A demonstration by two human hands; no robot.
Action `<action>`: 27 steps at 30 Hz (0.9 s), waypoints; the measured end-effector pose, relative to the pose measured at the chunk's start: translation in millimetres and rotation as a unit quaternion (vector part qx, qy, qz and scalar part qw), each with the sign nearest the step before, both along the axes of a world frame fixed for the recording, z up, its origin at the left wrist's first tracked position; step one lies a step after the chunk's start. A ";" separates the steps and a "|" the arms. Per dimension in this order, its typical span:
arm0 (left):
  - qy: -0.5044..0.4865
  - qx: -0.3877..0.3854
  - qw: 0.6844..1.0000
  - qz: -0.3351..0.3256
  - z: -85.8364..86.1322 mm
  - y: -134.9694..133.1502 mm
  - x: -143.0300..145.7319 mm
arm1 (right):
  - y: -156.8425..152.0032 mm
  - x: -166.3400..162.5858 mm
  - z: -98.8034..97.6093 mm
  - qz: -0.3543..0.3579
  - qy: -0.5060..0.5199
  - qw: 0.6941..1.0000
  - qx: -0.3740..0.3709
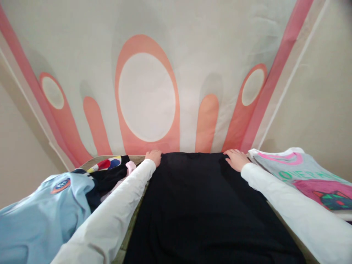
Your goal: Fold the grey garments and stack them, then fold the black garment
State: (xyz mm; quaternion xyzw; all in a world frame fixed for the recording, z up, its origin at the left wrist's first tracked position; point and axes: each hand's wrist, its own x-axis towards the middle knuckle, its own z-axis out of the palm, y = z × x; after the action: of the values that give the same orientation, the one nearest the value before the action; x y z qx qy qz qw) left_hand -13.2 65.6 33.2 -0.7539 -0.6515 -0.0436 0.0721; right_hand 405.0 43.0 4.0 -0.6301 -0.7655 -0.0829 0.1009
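Observation:
A black garment [203, 205] lies spread out in front of me, its far edge nearly straight and its near part wrinkled. My left hand [154, 157] is at its far left corner, fingers closed at the edge. At the far right corner, my right hand [237, 160] has its fingers bent over the edge and its thumb on the near side. The fabric stretches fairly flat between both hands. White sleeves cover both my arms, and the fingertips are partly hidden.
A light blue garment with a badge [46, 216] and other dark clothes [107, 179] lie to the left. On the right is a grey T-shirt [286, 167] above a pink cloth with a cat print [324, 194]. A wall with coral shapes [176, 73] rises behind the wooden table [136, 159].

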 end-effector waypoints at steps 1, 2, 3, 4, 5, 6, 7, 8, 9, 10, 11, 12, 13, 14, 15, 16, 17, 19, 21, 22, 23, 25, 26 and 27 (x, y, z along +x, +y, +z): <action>-0.001 -0.007 1.000 -0.014 -5.1 0.2 10.9 | -4.5 -10.0 -2.5 0.029 0.003 1.000 0.000; -0.003 -0.013 1.000 -0.025 -10.5 0.3 21.5 | -8.9 -19.9 -5.7 0.053 0.006 0.999 -0.009; -0.005 -0.019 0.999 -0.034 -15.9 0.3 31.3 | -13.2 -29.3 -9.4 0.068 0.008 0.997 -0.026; -0.007 -0.023 0.999 -0.042 -21.4 0.1 39.8 | -17.2 -37.7 -13.7 0.074 0.010 0.996 -0.049; -0.008 -0.026 0.998 -0.048 -26.7 -0.1 46.5 | -20.9 -44.5 -18.2 0.073 0.011 0.995 -0.074; -0.009 -0.028 0.998 -0.053 -31.6 -0.3 51.1 | -24.1 -49.6 -22.8 0.069 0.013 0.993 -0.095; -0.010 -0.029 0.998 -0.057 -36.1 -0.4 53.4 | -26.7 -52.6 -26.9 0.065 0.014 0.992 -0.110; -0.010 -0.029 0.998 -0.060 -39.9 -0.1 53.4 | -28.7 -53.6 -30.5 0.067 0.016 0.991 -0.118; -0.010 -0.028 0.998 -0.060 -42.9 0.5 51.4 | -29.8 -52.8 -33.3 0.073 0.017 0.990 -0.120; -0.010 -0.027 0.998 -0.055 -45.0 1.5 48.0 | -30.2 -50.4 -35.3 0.083 0.017 0.989 -0.118; -0.009 -0.027 0.999 -0.046 -46.3 2.7 43.8 | -29.6 -46.9 -36.8 0.093 0.016 0.989 -0.115; -0.007 -0.029 0.999 -0.034 -46.7 3.9 39.7 | -28.2 -42.7 -37.8 0.099 0.015 0.988 -0.114; -0.003 -0.034 0.999 -0.021 -46.4 4.7 36.5 | -26.0 -38.4 -38.7 0.099 0.014 0.989 -0.113; 0.002 -0.041 0.999 -0.006 -45.5 4.7 34.7 | -23.1 -34.3 -39.7 0.093 0.012 0.990 -0.110; 0.007 -0.049 0.999 0.007 -44.1 3.4 34.9 | -20.0 -30.8 -40.8 0.082 0.011 0.991 -0.104; 0.013 -0.056 0.998 0.014 -42.7 0.5 37.1 | -16.7 -28.1 -41.9 0.069 0.009 0.993 -0.098; 0.017 -0.059 0.998 0.013 -41.3 -4.2 41.1 | -13.7 -26.4 -43.0 0.057 0.007 0.994 -0.091; 0.019 -0.059 0.998 -0.016 -39.7 -19.2 52.8 | -9.7 -25.9 -44.1 0.038 0.003 0.996 -0.081; 0.010 -0.069 0.995 -0.073 -40.7 -39.2 65.0 | -10.5 -29.2 -42.8 0.024 0.001 0.997 -0.079; 0.002 -0.081 0.992 -0.099 -42.1 -49.7 69.8 | -13.3 -31.8 -41.3 0.022 0.001 0.997 -0.080; -0.007 -0.087 0.989 -0.116 -43.9 -59.5 73.3 | -17.6 -34.9 -39.6 0.024 0.003 0.996 -0.082; -0.021 -0.076 0.989 -0.126 -48.0 -75.2 76.1 | -30.0 -40.6 -36.7 0.045 0.006 0.995 -0.091; -0.025 -0.060 0.990 -0.123 -50.0 -80.4 75.8 | -37.3 -42.3 -36.1 0.062 0.007 0.993 -0.098; -0.027 -0.044 0.991 -0.120 -51.7 -83.7 74.8 | -44.3 -42.6 -36.4 0.080 0.008 0.991 -0.106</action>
State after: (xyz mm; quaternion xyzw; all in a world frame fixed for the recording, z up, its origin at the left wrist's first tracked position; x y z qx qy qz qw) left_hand 61.6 -18.1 -18.5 -0.8276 -0.5594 -0.0431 0.0157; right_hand 362.3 -1.3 -32.3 -0.5746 -0.8170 0.0118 0.0460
